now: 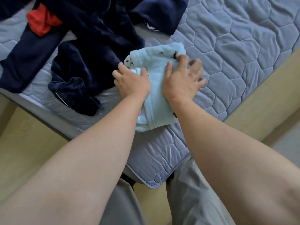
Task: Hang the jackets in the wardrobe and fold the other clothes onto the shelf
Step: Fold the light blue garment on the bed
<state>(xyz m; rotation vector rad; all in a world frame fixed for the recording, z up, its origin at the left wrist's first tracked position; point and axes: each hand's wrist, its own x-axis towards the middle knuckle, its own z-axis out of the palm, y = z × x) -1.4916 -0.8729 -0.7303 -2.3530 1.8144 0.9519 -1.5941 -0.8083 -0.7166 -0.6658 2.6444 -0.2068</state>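
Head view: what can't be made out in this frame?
Right hand: fingers motion-blurred; pressing or lifting unclear.
Light blue fleece garment: folded, partly under left hand and right hand; type unclear.
Navy clothes: cut off by top edge; piece count unclear.
Red garment: partly under the navy clothes.
Wardrobe, shelf: out of frame.

One folded pale-blue garment, one red garment, navy clothes too tangled to count, one bed, two hands: left hand, right hand.
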